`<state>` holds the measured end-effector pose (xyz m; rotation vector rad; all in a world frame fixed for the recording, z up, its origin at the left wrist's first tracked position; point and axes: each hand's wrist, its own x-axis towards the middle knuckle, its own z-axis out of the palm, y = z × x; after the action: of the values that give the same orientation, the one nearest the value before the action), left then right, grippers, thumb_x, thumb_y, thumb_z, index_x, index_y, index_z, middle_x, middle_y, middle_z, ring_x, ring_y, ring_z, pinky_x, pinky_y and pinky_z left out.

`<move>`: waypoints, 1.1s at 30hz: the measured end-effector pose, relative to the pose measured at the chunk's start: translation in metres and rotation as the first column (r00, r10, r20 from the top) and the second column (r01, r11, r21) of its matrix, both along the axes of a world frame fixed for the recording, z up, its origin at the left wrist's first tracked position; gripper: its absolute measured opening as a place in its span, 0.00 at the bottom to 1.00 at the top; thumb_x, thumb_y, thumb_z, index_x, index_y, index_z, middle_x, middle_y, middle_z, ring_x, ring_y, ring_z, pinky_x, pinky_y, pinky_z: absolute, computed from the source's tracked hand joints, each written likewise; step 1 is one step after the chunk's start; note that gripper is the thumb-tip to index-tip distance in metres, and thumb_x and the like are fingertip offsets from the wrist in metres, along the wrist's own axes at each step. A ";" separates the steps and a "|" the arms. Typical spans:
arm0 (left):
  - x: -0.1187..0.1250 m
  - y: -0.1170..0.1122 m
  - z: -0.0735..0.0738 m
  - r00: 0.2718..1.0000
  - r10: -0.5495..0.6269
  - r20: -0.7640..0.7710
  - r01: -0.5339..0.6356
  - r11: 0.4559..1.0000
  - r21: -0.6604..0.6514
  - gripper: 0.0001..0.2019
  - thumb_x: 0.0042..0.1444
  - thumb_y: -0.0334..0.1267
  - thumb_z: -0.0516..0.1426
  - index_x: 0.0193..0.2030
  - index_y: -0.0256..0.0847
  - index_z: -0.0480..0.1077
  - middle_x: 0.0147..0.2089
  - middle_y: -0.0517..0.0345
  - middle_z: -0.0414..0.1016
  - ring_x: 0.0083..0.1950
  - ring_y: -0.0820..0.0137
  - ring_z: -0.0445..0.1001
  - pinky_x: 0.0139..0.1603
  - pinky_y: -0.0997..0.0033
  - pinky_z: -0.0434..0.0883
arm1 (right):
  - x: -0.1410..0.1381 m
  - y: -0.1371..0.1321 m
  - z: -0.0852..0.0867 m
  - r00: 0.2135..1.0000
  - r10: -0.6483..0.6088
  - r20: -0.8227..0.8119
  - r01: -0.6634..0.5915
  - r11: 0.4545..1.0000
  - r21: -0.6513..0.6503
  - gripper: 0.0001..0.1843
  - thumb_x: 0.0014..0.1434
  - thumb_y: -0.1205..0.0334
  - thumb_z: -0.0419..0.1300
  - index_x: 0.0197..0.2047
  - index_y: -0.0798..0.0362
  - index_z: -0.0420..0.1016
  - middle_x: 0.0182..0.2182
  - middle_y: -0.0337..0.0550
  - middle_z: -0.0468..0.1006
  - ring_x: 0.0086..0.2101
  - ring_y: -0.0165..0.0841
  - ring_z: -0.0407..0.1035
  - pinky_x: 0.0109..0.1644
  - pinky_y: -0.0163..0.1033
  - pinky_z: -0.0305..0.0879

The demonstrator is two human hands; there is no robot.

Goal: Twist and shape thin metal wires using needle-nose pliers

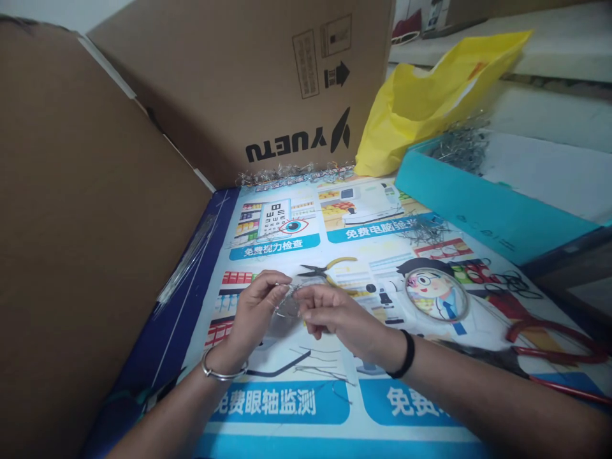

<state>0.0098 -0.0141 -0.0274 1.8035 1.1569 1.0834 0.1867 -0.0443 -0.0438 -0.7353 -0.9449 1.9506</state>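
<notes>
Far left of the pliers (329, 271), a cardboard flap (71, 223) stands upright. Just left of and below the pliers, the left hand (255, 312), with a silver bangle (222, 370) on its wrist, pinches one end of a thin wire piece (289, 298) between thumb and fingertips. The wire piece is held just below the pliers' tips, above the printed poster (287, 401). Directly below the pliers, the right hand (335, 319), with a black band (406, 354) at the wrist and its fingers curled, pinches the other end. Up and right of the pliers are a heap of wire bits (423, 229), a yellow bag (430, 95) and a teal box (478, 204). Far right of the pliers rest red-handled scissors (554, 344).
</notes>
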 end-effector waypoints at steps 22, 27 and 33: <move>-0.012 0.004 0.009 0.985 -0.027 -0.168 0.091 0.917 0.388 0.07 0.56 0.29 0.55 0.40 0.42 0.71 0.40 0.56 0.72 0.45 0.68 0.71 0.47 0.63 0.69 | 0.004 0.000 0.000 0.993 0.103 -0.050 -0.100 0.994 0.053 0.07 0.51 0.64 0.60 0.35 0.51 0.75 0.22 0.34 0.68 0.24 0.25 0.62 0.30 0.33 0.56; -0.012 0.007 0.017 0.987 -0.086 -0.135 0.144 0.847 0.512 0.08 0.55 0.26 0.56 0.40 0.40 0.72 0.38 0.54 0.73 0.44 0.65 0.72 0.45 0.61 0.70 | 0.002 0.002 0.003 0.995 0.099 -0.033 -0.096 0.992 0.086 0.07 0.50 0.63 0.61 0.34 0.53 0.76 0.23 0.36 0.70 0.24 0.25 0.63 0.30 0.34 0.57; -0.011 0.011 0.039 0.998 -0.066 -0.015 0.065 0.862 0.502 0.06 0.56 0.29 0.57 0.38 0.40 0.73 0.36 0.55 0.73 0.44 0.65 0.72 0.47 0.59 0.69 | 0.003 0.005 0.025 0.998 0.057 0.036 -0.063 0.975 0.214 0.07 0.50 0.62 0.61 0.34 0.53 0.77 0.25 0.38 0.72 0.25 0.27 0.64 0.31 0.35 0.59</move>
<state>-0.0010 -0.0027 0.0114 2.2149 0.8457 1.4438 0.1895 -0.0390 -0.0190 -0.6184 -1.1871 1.8566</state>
